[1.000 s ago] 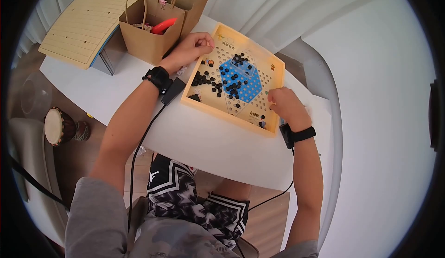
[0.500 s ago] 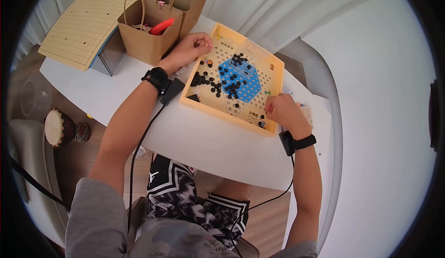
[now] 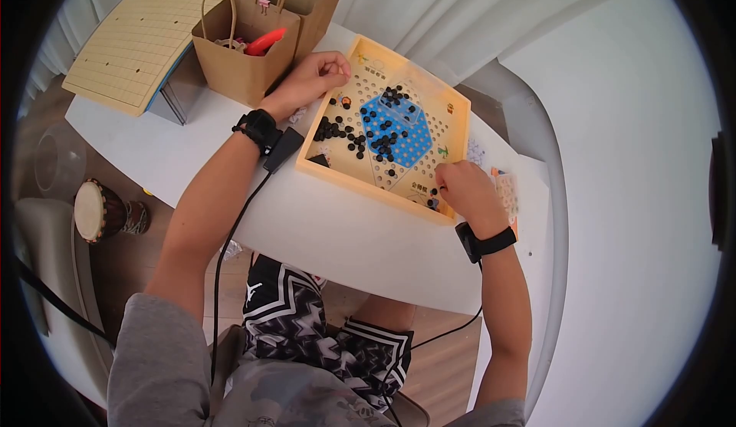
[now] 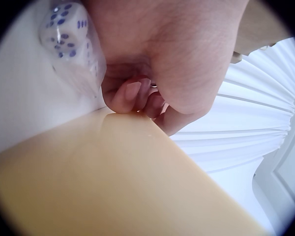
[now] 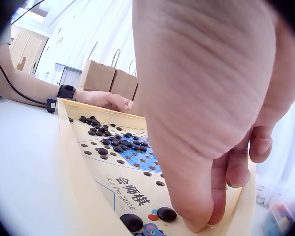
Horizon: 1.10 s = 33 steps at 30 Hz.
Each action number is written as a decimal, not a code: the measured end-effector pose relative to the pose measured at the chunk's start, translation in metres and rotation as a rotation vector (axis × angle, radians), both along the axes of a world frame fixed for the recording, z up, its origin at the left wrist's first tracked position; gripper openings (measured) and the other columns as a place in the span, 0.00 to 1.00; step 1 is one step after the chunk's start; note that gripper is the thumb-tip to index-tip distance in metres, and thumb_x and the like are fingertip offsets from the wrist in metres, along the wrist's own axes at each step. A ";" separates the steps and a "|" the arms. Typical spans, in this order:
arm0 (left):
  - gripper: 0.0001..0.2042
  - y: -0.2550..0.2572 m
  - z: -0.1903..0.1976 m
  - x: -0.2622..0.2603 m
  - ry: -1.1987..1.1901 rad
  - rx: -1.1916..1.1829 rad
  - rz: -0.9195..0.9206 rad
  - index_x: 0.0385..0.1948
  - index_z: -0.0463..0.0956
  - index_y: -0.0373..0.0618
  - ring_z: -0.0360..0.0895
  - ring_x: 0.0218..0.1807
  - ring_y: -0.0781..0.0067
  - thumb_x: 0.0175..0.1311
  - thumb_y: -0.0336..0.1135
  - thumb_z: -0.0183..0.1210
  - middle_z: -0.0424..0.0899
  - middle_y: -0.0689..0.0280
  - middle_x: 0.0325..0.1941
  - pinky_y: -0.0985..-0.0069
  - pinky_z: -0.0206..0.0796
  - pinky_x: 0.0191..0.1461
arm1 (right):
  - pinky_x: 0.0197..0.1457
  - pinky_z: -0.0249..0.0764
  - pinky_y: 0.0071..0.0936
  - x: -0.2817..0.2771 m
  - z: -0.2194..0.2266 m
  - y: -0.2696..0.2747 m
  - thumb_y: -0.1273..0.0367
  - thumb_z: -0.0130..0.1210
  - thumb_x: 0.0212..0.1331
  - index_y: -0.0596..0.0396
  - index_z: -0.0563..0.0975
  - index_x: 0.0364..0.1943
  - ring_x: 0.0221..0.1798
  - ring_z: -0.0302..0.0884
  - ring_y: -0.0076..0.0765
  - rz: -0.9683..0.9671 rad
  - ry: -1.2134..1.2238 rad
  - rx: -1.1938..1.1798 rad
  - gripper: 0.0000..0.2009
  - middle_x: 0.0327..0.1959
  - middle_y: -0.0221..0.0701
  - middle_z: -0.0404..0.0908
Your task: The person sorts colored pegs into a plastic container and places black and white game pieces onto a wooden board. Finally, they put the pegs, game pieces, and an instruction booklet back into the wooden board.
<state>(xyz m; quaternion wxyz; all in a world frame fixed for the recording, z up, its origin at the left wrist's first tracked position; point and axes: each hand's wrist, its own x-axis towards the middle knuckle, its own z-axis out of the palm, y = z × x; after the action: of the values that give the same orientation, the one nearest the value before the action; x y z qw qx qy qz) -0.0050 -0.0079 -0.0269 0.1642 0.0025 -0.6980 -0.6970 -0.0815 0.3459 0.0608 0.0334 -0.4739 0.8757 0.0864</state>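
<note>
A shallow wooden game box [image 3: 360, 185] holds a board printed with a blue hexagon [image 3: 414, 147]. Scattered over it are black round game pieces [image 3: 330, 129], some within a clear plastic container [image 3: 400, 106]. My left hand [image 3: 316, 80] rests at the box's far left wall; in the left wrist view its loosely curled fingers [image 4: 125, 96] touch the rim. My right hand [image 3: 471, 189] reaches over the right wall, thumb and fingertips together low by the near right corner. Two black pieces [image 5: 166, 214] lie beside those fingertips; I cannot tell whether they pinch something.
Paper bags [image 3: 241, 67] stand behind my left hand, near a curved grid board [image 3: 153, 36]. Bagged dice [image 4: 64, 29] lie by the box's left wall. Small packaged items [image 3: 504, 189] lie right of it. A drum [image 3: 92, 208] stands on the floor.
My right hand has shifted nearer along the box's right wall to the near corner, uncovering the packaged items beyond it. The left hand stays at the rim.
</note>
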 end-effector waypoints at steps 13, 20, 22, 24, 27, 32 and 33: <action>0.01 -0.001 0.002 0.002 -0.006 -0.004 -0.021 0.37 0.78 0.43 0.61 0.25 0.91 0.68 0.28 0.60 0.63 0.81 0.22 0.85 0.54 0.31 | 0.45 0.79 0.42 0.001 0.000 -0.002 0.76 0.64 0.51 0.58 0.81 0.34 0.42 0.83 0.51 -0.059 -0.360 -0.109 0.07 0.35 0.40 0.84; 0.01 0.000 0.001 0.001 -0.008 -0.009 -0.021 0.36 0.76 0.45 0.59 0.25 0.92 0.70 0.28 0.59 0.61 0.82 0.23 0.86 0.52 0.30 | 0.39 0.80 0.33 -0.010 -0.006 -0.011 0.78 0.64 0.49 0.62 0.81 0.32 0.33 0.84 0.39 0.005 -0.385 -0.199 0.06 0.30 0.39 0.83; 0.01 0.001 0.001 0.001 0.011 -0.017 -0.015 0.36 0.77 0.45 0.59 0.25 0.92 0.70 0.28 0.59 0.62 0.82 0.23 0.86 0.52 0.30 | 0.38 0.81 0.33 -0.015 0.006 -0.022 0.78 0.64 0.50 0.62 0.82 0.32 0.32 0.84 0.35 -0.046 -0.463 -0.250 0.05 0.32 0.38 0.84; 0.01 0.000 0.001 0.003 0.009 -0.014 -0.013 0.37 0.77 0.45 0.59 0.25 0.92 0.70 0.28 0.59 0.62 0.82 0.23 0.86 0.53 0.30 | 0.39 0.80 0.35 -0.020 0.019 -0.037 0.77 0.63 0.52 0.61 0.82 0.34 0.33 0.84 0.39 -0.089 -0.468 -0.294 0.05 0.34 0.38 0.85; 0.01 0.000 0.000 0.001 0.004 -0.012 -0.015 0.37 0.77 0.45 0.59 0.25 0.92 0.70 0.29 0.59 0.63 0.82 0.23 0.86 0.53 0.30 | 0.40 0.80 0.36 -0.033 0.018 -0.065 0.77 0.63 0.55 0.61 0.81 0.38 0.35 0.85 0.42 -0.095 -0.440 -0.530 0.07 0.38 0.38 0.85; 0.01 0.000 0.003 0.003 0.001 -0.013 -0.006 0.37 0.77 0.45 0.60 0.26 0.92 0.70 0.29 0.60 0.62 0.82 0.22 0.85 0.53 0.30 | 0.42 0.80 0.35 -0.034 0.009 -0.071 0.75 0.63 0.58 0.60 0.80 0.46 0.36 0.85 0.39 0.082 -0.204 -0.664 0.12 0.42 0.40 0.85; 0.01 0.001 0.003 0.003 0.007 -0.005 -0.005 0.36 0.78 0.44 0.60 0.26 0.92 0.69 0.29 0.60 0.62 0.81 0.22 0.85 0.54 0.31 | 0.43 0.80 0.35 -0.032 0.010 -0.062 0.74 0.65 0.57 0.60 0.80 0.45 0.37 0.85 0.39 0.037 -0.281 -0.593 0.12 0.41 0.40 0.85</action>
<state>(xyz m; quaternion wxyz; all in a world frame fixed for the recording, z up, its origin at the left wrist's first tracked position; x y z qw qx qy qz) -0.0018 -0.0065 -0.0237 0.1650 -0.0022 -0.6993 -0.6955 -0.1139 0.2844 0.0711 0.0130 -0.4862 0.8407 -0.2381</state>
